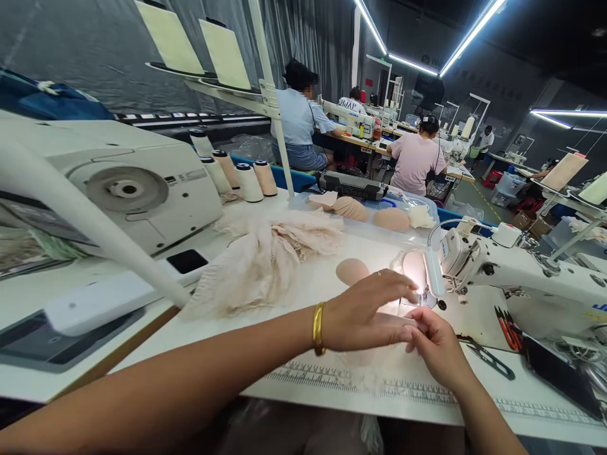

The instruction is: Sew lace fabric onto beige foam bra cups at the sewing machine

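My left hand (367, 313), with a gold bangle at the wrist, reaches out in front of the sewing machine's needle area. Its fingers are stretched out, apart from the thumb, whose tip meets my right fingers. My right hand (434, 341) is pinched on the edge of a thin, sheer pale fabric (363, 370), which drapes under my hands towards the table's front edge. Just behind my left hand lies a beige molded bra cup (351, 272). Another pale cup-shaped piece (414, 268) stands lit beside the needle, partly hidden by the lamp and my fingers.
A white sewing machine (535, 265) with a small lamp (434, 272) stands at the right. Black thread snips (490, 361) and a phone (559, 373) lie nearby. Lace fabric (265, 259) is heaped left; a clear tray (370, 230) holds cups. Co-workers sit beyond.
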`<state>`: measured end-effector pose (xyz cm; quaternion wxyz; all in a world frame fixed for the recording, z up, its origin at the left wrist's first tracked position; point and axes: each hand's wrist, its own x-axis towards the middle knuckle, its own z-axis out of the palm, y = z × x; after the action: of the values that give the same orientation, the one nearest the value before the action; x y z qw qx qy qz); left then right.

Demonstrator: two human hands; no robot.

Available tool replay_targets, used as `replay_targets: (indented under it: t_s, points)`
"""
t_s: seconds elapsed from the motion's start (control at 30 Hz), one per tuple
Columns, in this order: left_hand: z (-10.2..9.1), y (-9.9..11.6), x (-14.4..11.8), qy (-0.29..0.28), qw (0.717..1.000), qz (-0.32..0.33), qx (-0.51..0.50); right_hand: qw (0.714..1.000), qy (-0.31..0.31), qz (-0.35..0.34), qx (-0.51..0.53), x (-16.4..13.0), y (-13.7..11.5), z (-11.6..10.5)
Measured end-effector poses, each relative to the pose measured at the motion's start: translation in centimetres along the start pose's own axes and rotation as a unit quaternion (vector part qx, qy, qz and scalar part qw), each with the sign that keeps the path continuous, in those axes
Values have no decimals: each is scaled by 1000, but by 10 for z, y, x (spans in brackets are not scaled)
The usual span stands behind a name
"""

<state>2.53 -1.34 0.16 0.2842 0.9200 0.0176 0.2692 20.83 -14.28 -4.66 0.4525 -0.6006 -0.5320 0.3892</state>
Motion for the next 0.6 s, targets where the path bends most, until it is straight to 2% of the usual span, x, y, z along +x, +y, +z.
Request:
replay_targets:
  t_s: [0.03, 0.07, 0.13, 0.17, 0.2, 0.27, 0.33, 0.4, 0.43, 0.5, 0.6]
  points:
    - [-3, -4, 4, -35, 998, -48, -38, 1000, -10, -8, -13, -3, -5, 0]
    - [-5, -9, 8, -97, 988, -92, -76, 999, -14, -16, -27, -5, -9, -1]
    - [-8, -19, 12, -227, 951, -154, -142, 997, -3, -31, -65, -9, -16, -3]
    - [-10, -22, 12, -254, 940, -170, -154, 995, 12, -43, -89, -10, -17, -4]
    - [-11, -24, 12, -248, 941, -178, -144, 990, 32, -62, -119, -10, -17, -5]
    - [-14, -23, 11, -174, 971, -157, -56, 968, 85, -129, -196, -9, -16, -6]
    - [-18, -17, 8, -95, 987, -92, 89, 924, 143, -218, -281, -4, -11, -5]
    - [-20, -9, 2, -58, 970, -9, 236, 872, 179, -294, -347, 3, -4, -6]
    - [-19, -6, -1, -54, 954, 29, 294, 853, 178, -318, -374, 7, 0, -7]
    - [-13, -1, -7, -77, 930, 73, 351, 832, 137, -336, -419, 15, 10, -11]
    - [4, -6, -9, -119, 932, 100, 327, 817, 44, -339, -464, 24, 25, -20]
